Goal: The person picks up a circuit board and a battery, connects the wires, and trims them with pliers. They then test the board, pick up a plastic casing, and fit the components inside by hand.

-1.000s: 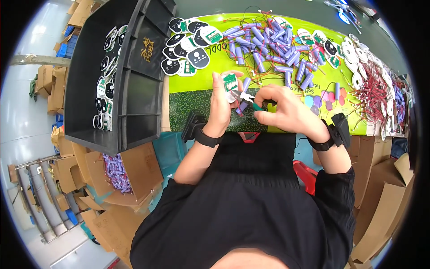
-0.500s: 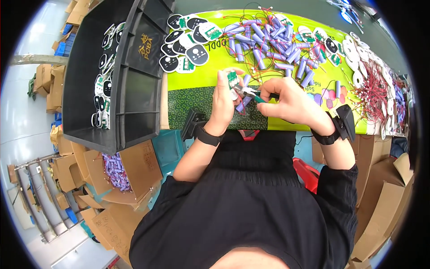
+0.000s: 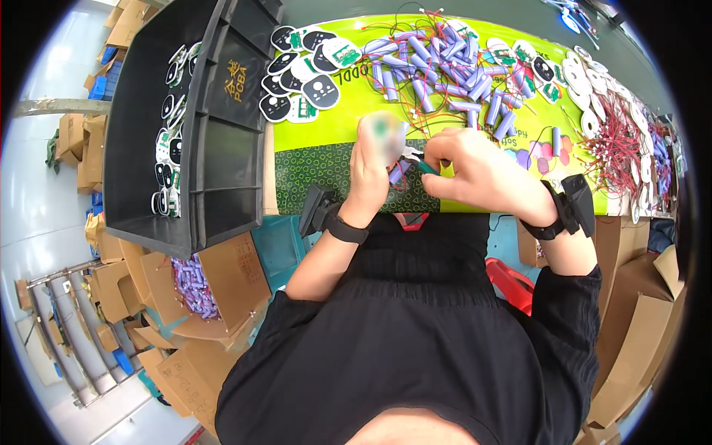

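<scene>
My L hand (image 3: 371,167) is clamped on a board (image 3: 384,133), held up over the near part of the desk (image 3: 308,132). It's blurred, but I can make out white w/ a green patch. My R hand (image 3: 478,167) is closed round the green-handled pliers (image 3: 426,168), nose pointing L at the board's lower R side. Can't tell if the nose touches it, nor if its jaws are apart or together.

Board's prob. light, stiff & thin; the green side looks fragile, so best grip is by the rim, thumb & fingers off the small parts. Smooth face might slip a bit. Pliers should feel solid, held by the handles.

A purple battery (image 3: 399,172) shows betw. my hands, just below the board; can't see if they're joined. Prob. firm, so better taken by the body than by thin wires.

Further out: a lone battery (image 3: 556,141) to the R, spare boards (image 3: 320,91) to the L next to the black crate (image 3: 233,141), & the big battery pile (image 3: 421,96) w/ tangled red & black wires.
</scene>
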Motion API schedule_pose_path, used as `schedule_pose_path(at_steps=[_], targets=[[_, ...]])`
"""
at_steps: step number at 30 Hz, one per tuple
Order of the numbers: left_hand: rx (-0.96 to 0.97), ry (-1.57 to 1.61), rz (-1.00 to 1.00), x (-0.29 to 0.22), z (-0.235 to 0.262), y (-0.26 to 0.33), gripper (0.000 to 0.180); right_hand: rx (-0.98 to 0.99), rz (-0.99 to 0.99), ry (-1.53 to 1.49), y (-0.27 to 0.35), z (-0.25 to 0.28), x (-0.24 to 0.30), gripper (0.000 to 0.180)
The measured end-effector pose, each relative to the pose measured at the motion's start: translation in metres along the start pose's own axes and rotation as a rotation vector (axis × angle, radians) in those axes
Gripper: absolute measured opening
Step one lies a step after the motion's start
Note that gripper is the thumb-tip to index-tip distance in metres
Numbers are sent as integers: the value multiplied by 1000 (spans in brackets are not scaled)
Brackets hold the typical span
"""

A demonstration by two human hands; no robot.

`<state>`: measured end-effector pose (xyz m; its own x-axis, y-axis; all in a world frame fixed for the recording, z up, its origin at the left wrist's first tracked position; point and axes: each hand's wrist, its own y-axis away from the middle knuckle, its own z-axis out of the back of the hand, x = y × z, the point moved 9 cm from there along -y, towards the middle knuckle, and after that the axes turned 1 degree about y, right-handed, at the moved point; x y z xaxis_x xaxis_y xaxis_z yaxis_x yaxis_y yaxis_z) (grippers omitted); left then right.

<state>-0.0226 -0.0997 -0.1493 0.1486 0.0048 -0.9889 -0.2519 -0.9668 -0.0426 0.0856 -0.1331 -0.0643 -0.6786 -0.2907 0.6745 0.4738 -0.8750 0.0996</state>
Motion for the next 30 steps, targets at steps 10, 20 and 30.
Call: schedule_pose_path(at_steps=[10, 20, 30], targets=[[-20, -7, -13, -2, -1, -1, 45, -266, 255, 267, 14, -3, 26, 19], [-95, -97, -104, -16, 7, 2, 42, -94, 126, 2, 3, -5, 8, 20], [-56, -64, -50, -9, 6, 1, 41, 89, -94, -273, 2, -12, -13, 21]])
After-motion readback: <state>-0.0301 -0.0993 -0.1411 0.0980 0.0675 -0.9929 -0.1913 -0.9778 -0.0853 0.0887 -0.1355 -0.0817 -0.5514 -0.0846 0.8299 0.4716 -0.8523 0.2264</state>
